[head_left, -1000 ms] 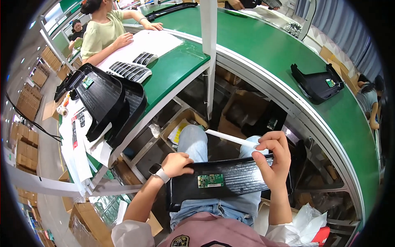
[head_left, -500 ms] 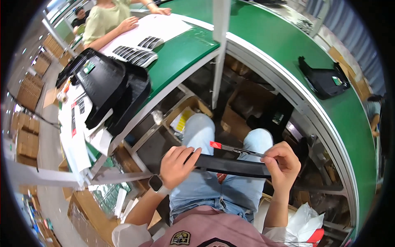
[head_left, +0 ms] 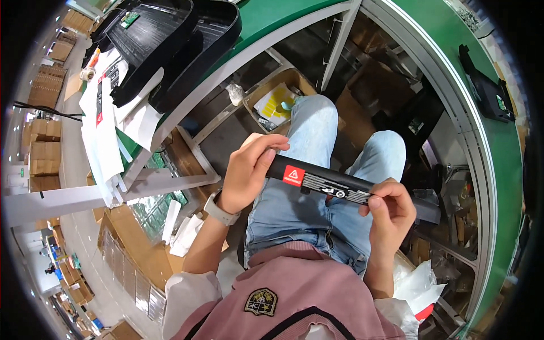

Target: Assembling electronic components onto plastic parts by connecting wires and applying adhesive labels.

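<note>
A long black plastic bar point(head_left: 326, 171) lies crosswise above my lap, its right end sticking out past my right hand. My left hand point(head_left: 246, 173) is closed round its left end, thumb on the near side. A black warning label point(head_left: 335, 187) with a red square at its left end and pale print runs along the face of the bar. My right hand point(head_left: 391, 211) pinches the label's right end against the bar, thumb bent over it. Whether the label is stuck along its full length, I cannot tell.
Large black plastic shells point(head_left: 153, 45) rest on the green-topped bench point(head_left: 258, 22) at upper left, beside hanging white strips point(head_left: 99, 147). Another black part point(head_left: 490, 96) is on the right-hand green surface. An open carton point(head_left: 136, 238) stands at lower left, a metal post point(head_left: 340, 48) ahead.
The label, earlier held edge-on above the bar, now lies face-up along it. The bar has tilted, its printed side toward me. My view has shifted downward, and the co-worker is out of it.
</note>
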### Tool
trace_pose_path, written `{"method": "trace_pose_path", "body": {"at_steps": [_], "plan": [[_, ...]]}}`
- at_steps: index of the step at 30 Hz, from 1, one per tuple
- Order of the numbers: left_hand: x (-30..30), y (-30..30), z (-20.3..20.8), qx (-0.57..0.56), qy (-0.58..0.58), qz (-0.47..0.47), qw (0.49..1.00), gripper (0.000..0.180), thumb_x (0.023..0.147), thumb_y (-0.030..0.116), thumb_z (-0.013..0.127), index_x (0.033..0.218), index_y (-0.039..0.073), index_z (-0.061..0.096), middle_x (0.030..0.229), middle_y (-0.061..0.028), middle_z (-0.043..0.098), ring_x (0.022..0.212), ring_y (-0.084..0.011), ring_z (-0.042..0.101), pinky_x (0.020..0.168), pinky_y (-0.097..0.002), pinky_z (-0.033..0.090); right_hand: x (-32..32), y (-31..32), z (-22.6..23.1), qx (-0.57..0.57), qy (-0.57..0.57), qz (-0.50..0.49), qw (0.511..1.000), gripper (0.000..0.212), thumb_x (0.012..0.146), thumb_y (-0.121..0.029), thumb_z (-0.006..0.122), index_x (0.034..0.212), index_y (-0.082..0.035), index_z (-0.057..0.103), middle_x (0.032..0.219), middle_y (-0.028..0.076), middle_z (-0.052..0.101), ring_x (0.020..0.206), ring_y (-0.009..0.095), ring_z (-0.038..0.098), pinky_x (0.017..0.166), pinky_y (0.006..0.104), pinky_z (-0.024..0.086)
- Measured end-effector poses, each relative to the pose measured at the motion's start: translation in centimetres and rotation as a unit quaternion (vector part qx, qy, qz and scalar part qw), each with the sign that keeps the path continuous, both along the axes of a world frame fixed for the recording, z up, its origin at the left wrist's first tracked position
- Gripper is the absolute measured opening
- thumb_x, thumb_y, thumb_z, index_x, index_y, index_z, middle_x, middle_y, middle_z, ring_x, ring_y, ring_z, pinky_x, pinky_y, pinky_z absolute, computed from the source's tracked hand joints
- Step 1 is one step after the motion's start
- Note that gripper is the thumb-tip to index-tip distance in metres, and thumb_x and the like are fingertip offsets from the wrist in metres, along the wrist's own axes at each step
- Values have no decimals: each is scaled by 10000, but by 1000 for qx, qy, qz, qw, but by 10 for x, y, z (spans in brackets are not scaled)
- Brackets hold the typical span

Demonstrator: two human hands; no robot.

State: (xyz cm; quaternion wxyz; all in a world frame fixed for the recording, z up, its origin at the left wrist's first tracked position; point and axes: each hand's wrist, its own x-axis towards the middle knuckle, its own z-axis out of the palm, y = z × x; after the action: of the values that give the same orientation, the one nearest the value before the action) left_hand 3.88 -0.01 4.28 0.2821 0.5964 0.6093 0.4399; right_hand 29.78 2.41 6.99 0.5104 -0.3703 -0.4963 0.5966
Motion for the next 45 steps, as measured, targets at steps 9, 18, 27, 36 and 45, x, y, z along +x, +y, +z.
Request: {"method": "trace_pose_path", "body": {"at_steps": [9, 18, 27, 36, 45], "plan": [[-13, -9, -13, 50, -136, -101, 984, 98, 870, 87, 653, 817, 6, 669, 881, -89, 669, 880, -205, 594, 801, -304, 456, -15, -3, -4, -9, -56, 9, 998, 90, 851, 58, 672, 917, 35, 616, 826, 54, 592, 660, 98, 596, 599, 205, 467], [-13, -7, -20, 80, -81, -24, 993, 192, 799, 30, 706, 691, -8, 552, 847, -77, 539, 807, -189, 543, 697, -287, 439, -34, -3, -6, 65, -303, -12, 951, 100, 786, 25, 732, 780, 0, 635, 689, 9, 624, 584, 41, 564, 517, 179, 423], [-9, -9, -22, 59, -40, -18, 997, 174, 779, -9, 667, 676, -8, 526, 906, -105, 512, 813, -173, 559, 648, -252, 422, -33, 3, -6, 18, -339, 15, 941, 104, 755, 21, 739, 770, -6, 640, 664, 27, 627, 545, 69, 581, 480, 199, 439], [-10, -10, -21, 60, -40, -38, 997, 196, 749, -58, 659, 667, -6, 489, 918, -114, 499, 806, -169, 571, 616, -243, 411, -35, 3, -4, 1, -352, 26, 936, 106, 757, 22, 730, 764, -1, 628, 663, 8, 629, 555, 35, 562, 493, 174, 418], [-9, -8, -22, 72, -19, -43, 996, 240, 722, -75, 669, 649, 10, 457, 897, -105, 484, 749, -166, 562, 629, -259, 432, -36, 3, -5, -1, -355, 22, 935, 101, 757, 23, 716, 766, 2, 618, 660, -7, 631, 566, 10, 547, 501, 150, 394]]}}
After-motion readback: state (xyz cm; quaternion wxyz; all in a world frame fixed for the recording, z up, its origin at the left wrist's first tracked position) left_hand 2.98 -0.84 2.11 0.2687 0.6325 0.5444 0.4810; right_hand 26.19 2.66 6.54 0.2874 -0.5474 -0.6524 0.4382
